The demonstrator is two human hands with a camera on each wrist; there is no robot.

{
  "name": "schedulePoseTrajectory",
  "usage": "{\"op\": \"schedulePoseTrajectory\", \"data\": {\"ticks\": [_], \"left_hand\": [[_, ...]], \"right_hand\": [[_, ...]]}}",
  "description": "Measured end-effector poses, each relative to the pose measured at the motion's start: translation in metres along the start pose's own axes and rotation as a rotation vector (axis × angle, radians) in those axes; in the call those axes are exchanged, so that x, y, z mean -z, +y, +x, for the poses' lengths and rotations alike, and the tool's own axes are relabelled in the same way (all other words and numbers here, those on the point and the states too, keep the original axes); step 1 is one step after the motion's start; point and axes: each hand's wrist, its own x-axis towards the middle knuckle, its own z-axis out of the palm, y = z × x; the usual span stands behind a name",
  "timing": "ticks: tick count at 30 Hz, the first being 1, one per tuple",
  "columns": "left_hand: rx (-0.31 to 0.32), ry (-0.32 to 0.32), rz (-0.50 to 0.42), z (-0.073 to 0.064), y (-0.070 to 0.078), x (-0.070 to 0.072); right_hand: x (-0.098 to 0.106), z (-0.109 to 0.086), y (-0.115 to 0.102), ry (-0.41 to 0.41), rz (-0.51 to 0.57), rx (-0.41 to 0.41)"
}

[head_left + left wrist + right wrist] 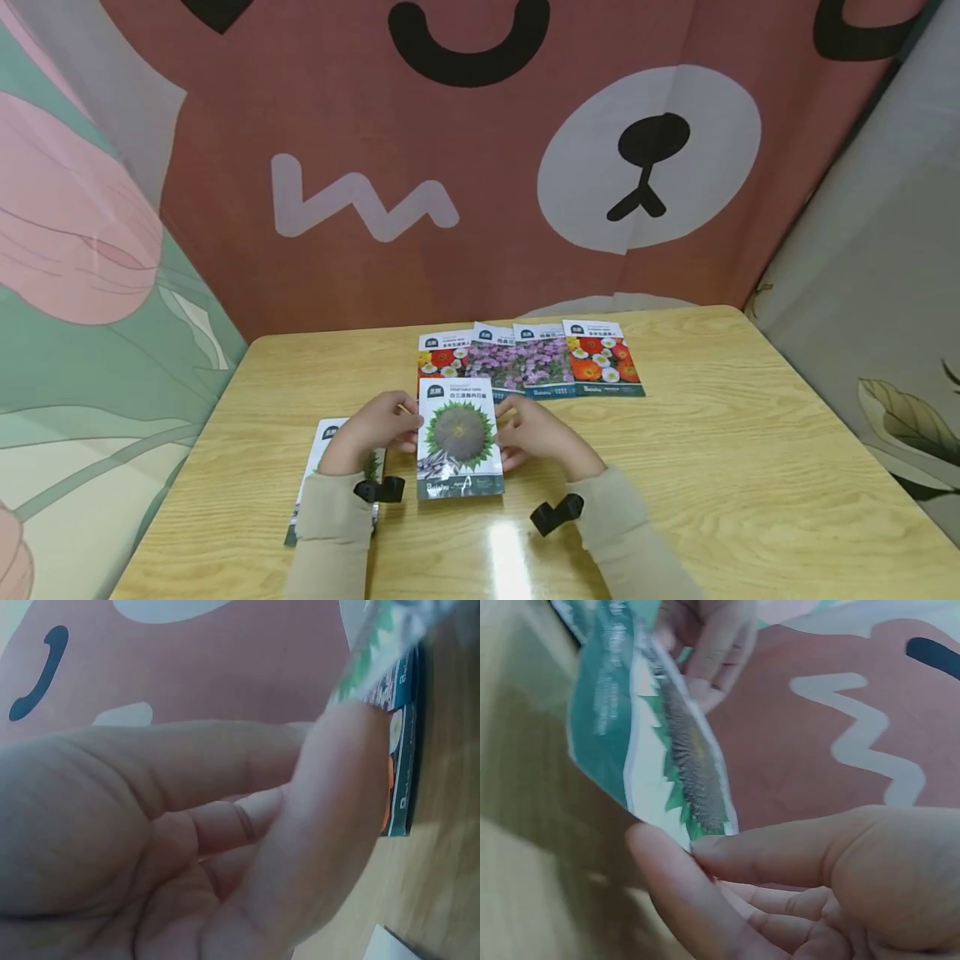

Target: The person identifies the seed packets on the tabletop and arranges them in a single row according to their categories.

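A sunflower seed packet (pixel 460 437), white with a dark green bottom band, is held up over the middle of the table. My left hand (pixel 384 422) pinches its left edge between thumb and fingers. At the opposite edge, my right hand (pixel 542 433) pinches it too; in the right wrist view the thumb and a finger meet on the rim of the bent packet (pixel 690 750). Another seed packet (pixel 309 493) lies on the table under my left forearm, which hides much of it.
Behind the held packet lies a row of flower seed packets: an orange-flowered one (pixel 442 360) partly covered, two overlapping purple-flowered ones (pixel 491 360) (pixel 545 362), and another orange-flowered packet (pixel 604 363) at the right. The wooden table (pixel 720 433) ends at a printed curtain (pixel 480 267).
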Motion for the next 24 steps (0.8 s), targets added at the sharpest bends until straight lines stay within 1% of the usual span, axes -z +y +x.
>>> {"op": "schedulePoseTrajectory", "data": {"ticks": [5, 11, 16, 19, 22, 24], "left_hand": [[0.014, -0.005, 0.059, -0.001, -0.007, 0.006], [0.068, 0.008, 0.099, -0.009, -0.012, 0.01], [0.115, 0.039, 0.119, -0.017, -0.013, 0.011], [0.16, 0.073, 0.134, -0.02, -0.013, 0.011], [0.179, 0.092, 0.181, -0.022, -0.013, 0.013], [0.182, 0.091, 0.235, -0.023, -0.013, 0.013]], "right_hand": [[-0.018, 0.008, 0.01, 0.01, 0.006, -0.02], [-0.033, 0.013, 0.014, 0.004, 0.031, -0.024], [-0.042, 0.013, 0.015, -0.013, 0.065, -0.015], [-0.048, 0.014, 0.016, -0.024, 0.085, -0.011], [-0.053, 0.015, 0.017, -0.019, 0.093, -0.015], [-0.057, 0.016, 0.017, -0.007, 0.087, -0.015]]}}
